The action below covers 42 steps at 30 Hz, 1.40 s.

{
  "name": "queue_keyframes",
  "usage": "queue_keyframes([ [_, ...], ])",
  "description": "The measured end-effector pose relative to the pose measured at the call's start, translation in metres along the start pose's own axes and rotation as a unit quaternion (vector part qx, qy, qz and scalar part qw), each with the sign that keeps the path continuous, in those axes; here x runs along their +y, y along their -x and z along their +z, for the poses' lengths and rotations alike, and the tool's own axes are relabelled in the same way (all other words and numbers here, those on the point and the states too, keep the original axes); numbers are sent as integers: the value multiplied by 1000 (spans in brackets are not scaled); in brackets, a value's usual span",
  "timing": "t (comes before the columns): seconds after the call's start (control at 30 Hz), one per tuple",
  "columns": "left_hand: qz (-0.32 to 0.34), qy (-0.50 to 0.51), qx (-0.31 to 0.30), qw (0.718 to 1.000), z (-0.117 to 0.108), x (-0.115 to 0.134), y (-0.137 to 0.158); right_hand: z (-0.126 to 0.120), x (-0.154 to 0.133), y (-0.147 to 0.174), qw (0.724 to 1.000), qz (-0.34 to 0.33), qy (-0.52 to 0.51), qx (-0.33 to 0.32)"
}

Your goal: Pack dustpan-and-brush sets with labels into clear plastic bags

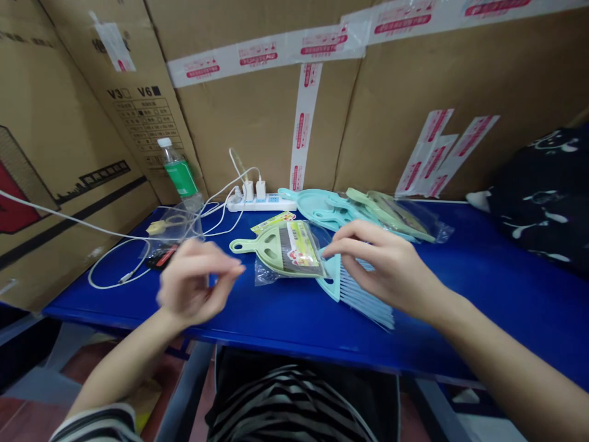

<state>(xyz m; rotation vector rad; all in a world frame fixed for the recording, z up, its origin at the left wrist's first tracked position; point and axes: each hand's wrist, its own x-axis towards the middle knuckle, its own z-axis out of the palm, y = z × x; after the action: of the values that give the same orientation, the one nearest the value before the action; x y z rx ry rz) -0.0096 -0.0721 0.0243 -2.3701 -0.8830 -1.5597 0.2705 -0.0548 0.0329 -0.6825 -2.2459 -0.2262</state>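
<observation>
A green dustpan with a brush [271,252], packed in a clear plastic bag with a yellow printed card, is in front of me, its handle pointing left. My right hand [381,267] is at the bag's right edge, fingers curled, fingertips on the plastic. Left of the package, my left hand [197,279] is raised, slightly blurred, with thumb and forefinger pinched together; I cannot see whether anything small is between them. Partly under my right hand lies a light blue brush [363,294] with pale bristles, near the package.
Behind are light blue dustpans [317,205] and a bagged green dustpan set [396,215]. A power strip [271,204] with chargers and white cables stands by the cardboard wall [257,123]. A bottle [179,172] is at back left, dark patterned fabric [543,196] at right.
</observation>
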Motion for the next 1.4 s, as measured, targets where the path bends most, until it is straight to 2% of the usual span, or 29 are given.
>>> queue_keyframes([
  [0.03,30,-5,-43,999,5,-2,-7,2,5,-3,999,4,1,-37],
  [0.07,31,-27,-129,991,10,-5,-14,4,11,-6,997,10,5,-73],
  [0.13,31,-96,-268,958,21,-15,-26,10,22,-12,991,37,17,-130],
  [0.23,20,-206,-440,874,32,-33,-30,23,32,-14,977,106,16,-186],
  [0.3,15,-223,-501,836,37,-43,-25,33,33,-12,966,152,6,-208],
  [0.4,-17,-236,-507,829,39,-52,-16,43,30,-4,955,181,-5,-233],
  [0.67,-48,-159,-452,876,50,-65,-10,50,17,3,954,171,22,-247],
  [0.87,-57,-141,-449,881,52,-65,-7,44,17,-1,916,273,72,-285],
  [1.03,-60,-143,-437,886,53,-61,-6,38,21,-4,900,287,100,-313],
  [1.17,-59,-146,-434,887,53,-62,-4,38,23,-3,903,286,86,-309],
  [1.4,-56,-129,-434,890,54,-64,-2,43,37,4,930,274,30,-242],
])
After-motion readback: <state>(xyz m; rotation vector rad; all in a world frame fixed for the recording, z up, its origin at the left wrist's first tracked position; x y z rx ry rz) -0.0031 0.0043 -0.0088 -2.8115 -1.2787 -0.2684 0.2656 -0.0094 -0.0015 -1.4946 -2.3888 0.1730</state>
